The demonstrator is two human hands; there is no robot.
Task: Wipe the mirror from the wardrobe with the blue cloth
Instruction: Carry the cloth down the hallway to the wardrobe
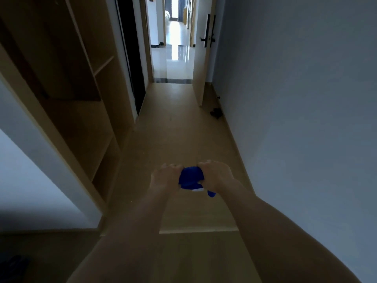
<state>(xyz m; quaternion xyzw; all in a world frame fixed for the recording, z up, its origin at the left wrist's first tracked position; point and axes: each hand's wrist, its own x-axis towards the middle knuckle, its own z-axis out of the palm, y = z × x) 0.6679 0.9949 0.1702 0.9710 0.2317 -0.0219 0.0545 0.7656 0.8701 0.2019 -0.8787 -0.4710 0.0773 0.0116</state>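
A bunched blue cloth (pixel 190 178) with a small white label hangs between both hands at mid-frame, above the floor. My left hand (pixel 165 176) grips its left side and my right hand (pixel 216 174) grips its right side, fingers curled over the fabric. A wooden wardrobe (pixel 85 111) with open shelves stands along the left. Its open door (pixel 30 160) slants across the lower left, showing a pale flat face; I cannot tell whether that face is the mirror.
A grey wall (pixel 306 99) runs along the right. A narrow wooden floor (pixel 179 123) leads to an open room door (pixel 201 64) and a bright tiled hallway beyond. A small dark object (pixel 216 113) lies by the right skirting.
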